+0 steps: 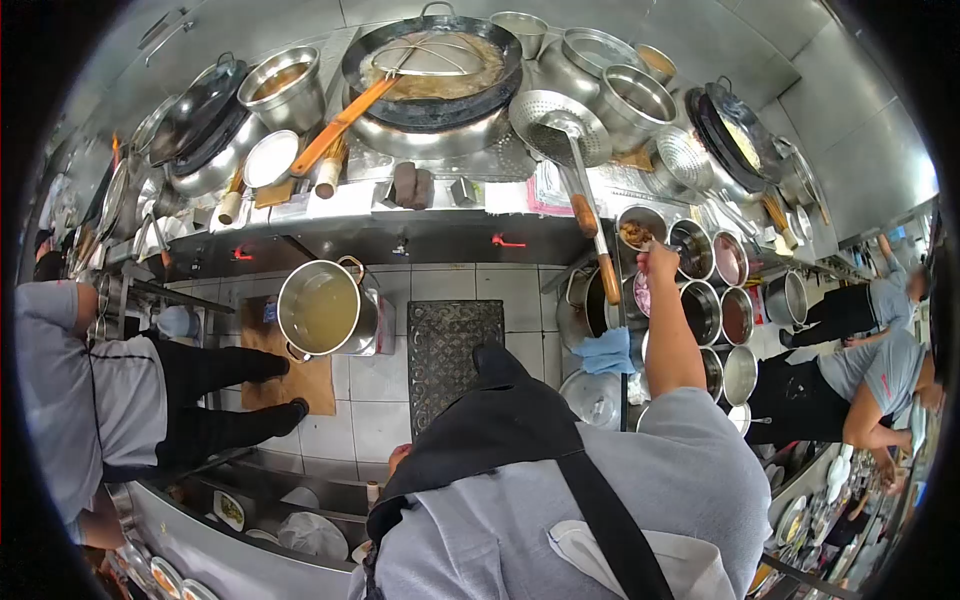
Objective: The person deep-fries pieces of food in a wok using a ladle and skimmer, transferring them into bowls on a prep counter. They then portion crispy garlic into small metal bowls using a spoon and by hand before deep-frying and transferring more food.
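Observation:
My right hand (660, 262) reaches out to the right, over the rows of metal containers. Its fingers are closed at the near rim of a container (640, 218) with brown food pieces in it. Whatever they grip is too small to make out. Just left of that hand, a perforated strainer ladle (560, 128) lies with its wooden handle hanging over the counter edge. Low beside my apron, only a small part of my left hand (398, 457) shows, and its fingers are mostly hidden.
A big wok (432, 112) of oil holds a wire skimmer (345, 122). A pot of liquid (320, 308) stands at left above the tiled floor. A blue cloth (604, 350) hangs by the containers. One person (130, 390) stands left; others are at right.

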A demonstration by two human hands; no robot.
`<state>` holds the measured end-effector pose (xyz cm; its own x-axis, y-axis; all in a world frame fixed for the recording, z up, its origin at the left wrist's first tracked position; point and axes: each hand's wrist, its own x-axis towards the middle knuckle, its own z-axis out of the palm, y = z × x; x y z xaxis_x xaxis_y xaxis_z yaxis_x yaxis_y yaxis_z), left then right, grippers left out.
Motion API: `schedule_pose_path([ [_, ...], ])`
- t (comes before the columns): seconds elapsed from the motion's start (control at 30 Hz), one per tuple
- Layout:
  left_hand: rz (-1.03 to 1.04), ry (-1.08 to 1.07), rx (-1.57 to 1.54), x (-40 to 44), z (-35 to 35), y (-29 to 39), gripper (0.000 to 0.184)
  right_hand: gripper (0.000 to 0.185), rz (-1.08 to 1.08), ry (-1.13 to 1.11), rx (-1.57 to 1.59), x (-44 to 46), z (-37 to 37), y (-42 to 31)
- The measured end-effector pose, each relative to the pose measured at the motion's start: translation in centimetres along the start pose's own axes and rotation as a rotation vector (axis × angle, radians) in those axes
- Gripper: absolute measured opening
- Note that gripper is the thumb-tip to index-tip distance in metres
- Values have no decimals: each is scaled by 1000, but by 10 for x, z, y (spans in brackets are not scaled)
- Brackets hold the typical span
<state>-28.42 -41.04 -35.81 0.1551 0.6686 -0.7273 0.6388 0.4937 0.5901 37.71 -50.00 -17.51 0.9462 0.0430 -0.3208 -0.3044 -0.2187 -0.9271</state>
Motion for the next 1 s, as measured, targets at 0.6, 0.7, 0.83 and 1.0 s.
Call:
schedule_pose_path([
  [0.6,448,323,-557,-98,-35,215,23,15,-332,-1065,-24,-251,171,-141],
  [0.7,717,580,-727,-161,-43,245,22,16,-211,-1585,-200,-330,223,-76],
  [0.83,485,1191,-638,-222,-40,181,14,14,-168,-2139,-559,-458,222,-11],
  [1.0,168,1802,-725,-301,-37,63,19,26,-258,-2867,-951,-602,196,41],
])
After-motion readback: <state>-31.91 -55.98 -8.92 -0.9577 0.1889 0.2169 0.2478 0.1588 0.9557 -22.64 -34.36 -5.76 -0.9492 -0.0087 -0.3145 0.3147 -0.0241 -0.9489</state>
